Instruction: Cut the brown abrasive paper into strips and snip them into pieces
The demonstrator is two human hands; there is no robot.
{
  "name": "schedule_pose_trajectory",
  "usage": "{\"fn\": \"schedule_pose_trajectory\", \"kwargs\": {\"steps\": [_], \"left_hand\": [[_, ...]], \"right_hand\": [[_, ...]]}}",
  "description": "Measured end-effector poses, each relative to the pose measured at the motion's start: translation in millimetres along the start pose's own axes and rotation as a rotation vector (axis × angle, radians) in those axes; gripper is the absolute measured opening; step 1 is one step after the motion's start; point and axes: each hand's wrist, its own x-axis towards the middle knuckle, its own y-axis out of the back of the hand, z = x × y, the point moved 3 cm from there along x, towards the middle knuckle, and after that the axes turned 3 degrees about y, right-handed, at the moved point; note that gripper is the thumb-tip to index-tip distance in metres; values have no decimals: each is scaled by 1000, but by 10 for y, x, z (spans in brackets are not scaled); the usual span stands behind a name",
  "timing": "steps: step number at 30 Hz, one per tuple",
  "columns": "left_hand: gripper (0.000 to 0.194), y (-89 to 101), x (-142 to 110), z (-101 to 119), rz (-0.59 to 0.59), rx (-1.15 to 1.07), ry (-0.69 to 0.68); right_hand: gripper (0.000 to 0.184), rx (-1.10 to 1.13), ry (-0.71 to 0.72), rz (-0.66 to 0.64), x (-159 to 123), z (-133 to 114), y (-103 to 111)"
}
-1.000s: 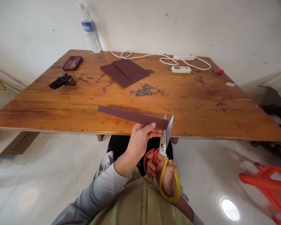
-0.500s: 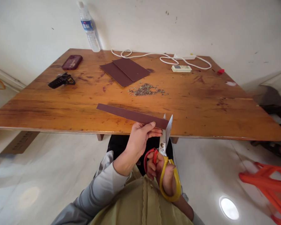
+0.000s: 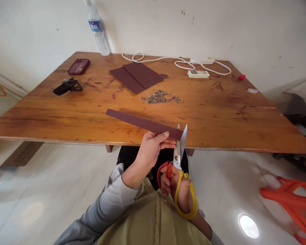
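Note:
My left hand (image 3: 151, 149) pinches a long dark maroon strip (image 3: 140, 124) near its right end and holds it level over the front edge of the wooden table (image 3: 219, 112). My right hand (image 3: 178, 190) grips scissors (image 3: 180, 149) with a red and a yellow handle loop. The blades are parted, and the strip's right end sits between them.
On the table lie two maroon sheets (image 3: 136, 77), a pile of small cuttings (image 3: 159, 97), a dark red phone (image 3: 79, 66), a black tool (image 3: 66, 87), a water bottle (image 3: 98, 30), a white cable (image 3: 168, 61) and a remote (image 3: 198, 74). An orange stool (image 3: 290, 200) lies at the right on the floor.
The strip's far left end has risen slightly and the view has shifted a little. Both hands and the scissors stay almost where they were.

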Motion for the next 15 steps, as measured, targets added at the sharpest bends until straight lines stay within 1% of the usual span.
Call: {"fn": "schedule_pose_trajectory", "kwargs": {"steps": [3, 6, 9, 11, 15], "left_hand": [[21, 24, 8, 19, -6, 16, 3], [22, 50, 18, 31, -20, 29, 4], [23, 68, 29, 37, -28, 38, 8], [24, 77, 35, 44, -34, 38, 13], [22, 96, 41, 85, -48, 59, 6]], "right_hand": [[95, -9, 1, -12, 1, -8, -1], [90, -1, 21, -31, -7, -1, 20], [87, 4, 27, -99, -13, 10, 45], [88, -3, 14, -147, -14, 15, 62], [85, -21, 5, -169, -8, 8, 101]]}}
